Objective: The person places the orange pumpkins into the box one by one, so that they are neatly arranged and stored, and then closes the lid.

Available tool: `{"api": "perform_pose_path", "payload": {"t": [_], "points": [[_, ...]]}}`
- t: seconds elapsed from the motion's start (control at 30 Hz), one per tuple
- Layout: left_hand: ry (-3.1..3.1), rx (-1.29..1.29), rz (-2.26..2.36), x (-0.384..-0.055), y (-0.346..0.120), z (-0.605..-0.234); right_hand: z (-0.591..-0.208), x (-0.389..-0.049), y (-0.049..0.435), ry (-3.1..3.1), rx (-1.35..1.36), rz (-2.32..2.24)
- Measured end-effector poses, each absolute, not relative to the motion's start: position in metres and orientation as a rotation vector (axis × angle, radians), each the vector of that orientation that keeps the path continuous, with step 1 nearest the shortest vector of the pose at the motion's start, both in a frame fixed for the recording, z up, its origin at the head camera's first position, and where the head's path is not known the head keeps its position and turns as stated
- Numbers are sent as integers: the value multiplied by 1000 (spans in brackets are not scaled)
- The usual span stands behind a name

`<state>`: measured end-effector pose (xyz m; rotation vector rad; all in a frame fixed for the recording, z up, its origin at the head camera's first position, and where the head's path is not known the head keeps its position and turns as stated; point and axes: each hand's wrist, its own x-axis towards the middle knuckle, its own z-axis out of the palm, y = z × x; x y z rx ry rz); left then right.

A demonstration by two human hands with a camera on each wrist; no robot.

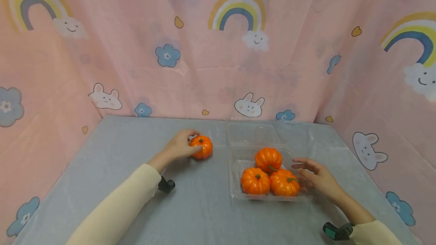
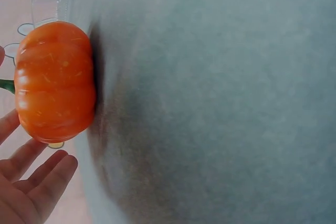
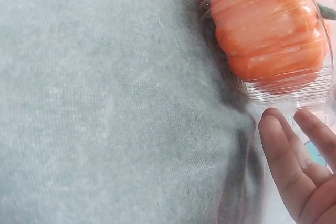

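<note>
A small orange toy pumpkin (image 1: 205, 148) is at the left of the clear plastic box, close over the table. My left hand (image 1: 181, 145) holds it, thumb across its near side and fingertips at its far side; in the left wrist view the other fingers (image 2: 50, 182) spread beside the pumpkin (image 2: 55, 82). Three more pumpkins (image 1: 255, 181) sit together inside the box (image 1: 235, 169). At the box's right side is my right hand (image 1: 318, 179), fingers loosely extended. Its fingertips (image 3: 274, 124) come right up to the ribbed wall (image 3: 283, 95) in the right wrist view.
The box's clear lid (image 1: 252, 134) lies folded back toward the curtain. Grey cloth (image 1: 204, 214) covers the table. A pink patterned curtain (image 1: 204, 75) hangs behind and along both sides. Each wrist wears a dark device (image 1: 337, 231).
</note>
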<state>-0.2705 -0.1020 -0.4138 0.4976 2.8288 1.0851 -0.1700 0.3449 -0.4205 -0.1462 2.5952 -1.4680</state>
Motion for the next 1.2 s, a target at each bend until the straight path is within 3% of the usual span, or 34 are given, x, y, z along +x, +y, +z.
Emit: {"api": "perform_pose_path", "payload": {"t": [1.2], "points": [[2733,407,1253,-269,-97,-422,-423,-169,346,2570,-180,-1493]]}}
